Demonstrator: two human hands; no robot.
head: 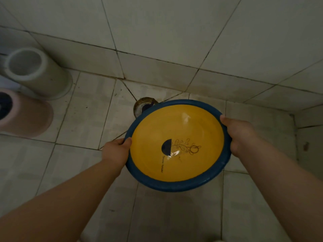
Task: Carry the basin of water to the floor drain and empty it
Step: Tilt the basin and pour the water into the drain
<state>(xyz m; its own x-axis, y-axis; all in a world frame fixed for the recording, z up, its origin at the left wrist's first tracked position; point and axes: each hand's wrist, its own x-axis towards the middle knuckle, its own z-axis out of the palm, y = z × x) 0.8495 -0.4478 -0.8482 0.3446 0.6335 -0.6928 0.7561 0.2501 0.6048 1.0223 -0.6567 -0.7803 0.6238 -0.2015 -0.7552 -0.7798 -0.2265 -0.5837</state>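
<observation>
A round basin [176,187] with a yellow inside and a blue rim is held above the tiled floor. Clear water lies in it, over a dark half-circle and flower print on the bottom. My left hand [116,151] grips the rim at its left side. My right hand [239,135] grips the rim at its right side, thumb over the edge. The round metal floor drain [142,105] sits in the floor just beyond the basin's far left edge, partly hidden by the rim.
A white upright pipe [38,72] stands at the far left by the wall. A pink bucket-like container [24,114] stands in front of it. Tiled walls meet in a corner behind the drain. A raised tiled ledge [307,137] runs along the right.
</observation>
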